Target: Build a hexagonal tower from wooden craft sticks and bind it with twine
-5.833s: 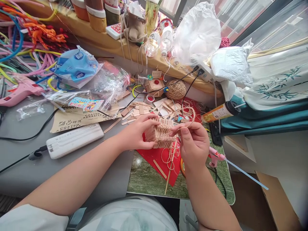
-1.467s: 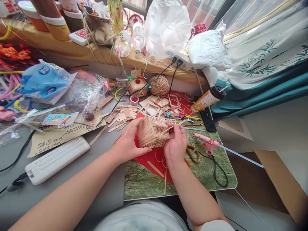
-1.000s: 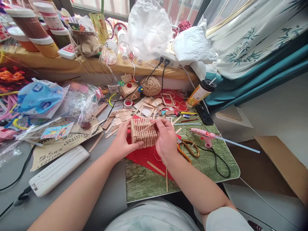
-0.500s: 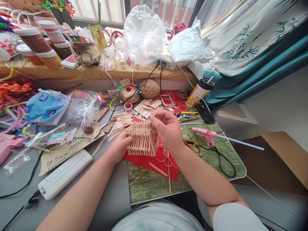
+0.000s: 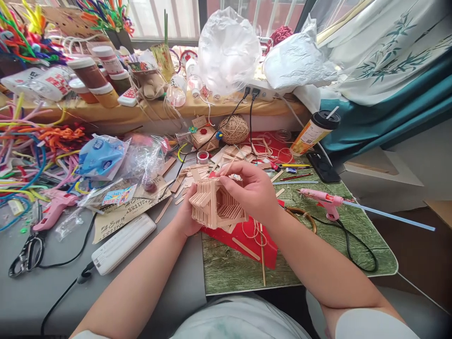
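Observation:
A small box built of stacked wooden craft sticks (image 5: pixel 216 207) is held just above the red sheet (image 5: pixel 254 235), tilted so its hollow inside faces me. My left hand (image 5: pixel 188 217) grips its left side from beneath. My right hand (image 5: pixel 251 188) wraps over its top right edge, fingers curled onto the sticks. Thin twine (image 5: pixel 251 230) trails loosely under the box onto the red sheet.
A pink glue gun (image 5: pixel 326 201) and orange-handled scissors (image 5: pixel 300 215) lie on the green mat (image 5: pixel 353 235) at right. Loose sticks (image 5: pixel 233 155), a twine ball (image 5: pixel 235 129), a cup (image 5: pixel 312 134), a phone (image 5: pixel 322 165), a white power strip (image 5: pixel 123 243) and pipe cleaners (image 5: pixel 31 141) crowd the table.
The stick box has been turned in my hands until its open inside faces me. My right hand moved from its side to its top edge. The camera swung left.

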`<move>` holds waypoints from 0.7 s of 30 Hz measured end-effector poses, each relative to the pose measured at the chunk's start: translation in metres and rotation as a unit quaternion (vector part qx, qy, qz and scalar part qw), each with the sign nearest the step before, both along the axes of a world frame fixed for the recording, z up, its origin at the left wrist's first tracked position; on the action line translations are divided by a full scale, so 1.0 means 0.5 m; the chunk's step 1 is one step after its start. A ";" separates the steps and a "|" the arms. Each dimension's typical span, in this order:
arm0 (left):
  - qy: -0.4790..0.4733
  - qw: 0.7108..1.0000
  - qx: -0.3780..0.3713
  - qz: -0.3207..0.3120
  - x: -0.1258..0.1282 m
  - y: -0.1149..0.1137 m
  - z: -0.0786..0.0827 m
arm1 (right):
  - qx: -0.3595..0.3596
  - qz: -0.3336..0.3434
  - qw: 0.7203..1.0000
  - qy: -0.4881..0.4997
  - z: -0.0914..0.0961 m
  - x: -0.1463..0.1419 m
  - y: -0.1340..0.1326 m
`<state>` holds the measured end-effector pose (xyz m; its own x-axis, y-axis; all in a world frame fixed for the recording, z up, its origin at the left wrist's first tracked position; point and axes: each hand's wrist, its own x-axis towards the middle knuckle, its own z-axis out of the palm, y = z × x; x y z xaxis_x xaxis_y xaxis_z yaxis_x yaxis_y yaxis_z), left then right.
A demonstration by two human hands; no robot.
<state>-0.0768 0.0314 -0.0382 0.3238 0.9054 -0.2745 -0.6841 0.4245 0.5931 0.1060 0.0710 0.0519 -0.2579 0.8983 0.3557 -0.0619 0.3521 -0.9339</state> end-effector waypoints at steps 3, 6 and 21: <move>-0.014 1.000 -0.023 -0.007 0.000 0.003 -0.001 | -0.013 -0.014 1.000 -0.008 -0.005 -0.005 0.003; -0.028 0.997 -0.054 -0.040 -0.006 0.004 -0.005 | -0.035 -0.009 0.999 -0.015 -0.010 -0.007 0.012; -0.049 0.979 -0.107 -0.169 -0.017 0.006 0.001 | -0.058 -0.028 0.994 -0.090 -0.047 -0.008 0.075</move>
<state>-0.0853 0.0346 -0.0378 0.6290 0.6679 -0.3977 -0.5333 0.7430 0.4043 0.1019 0.1084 0.0285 -0.2561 0.9453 0.2019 0.1268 0.2399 -0.9625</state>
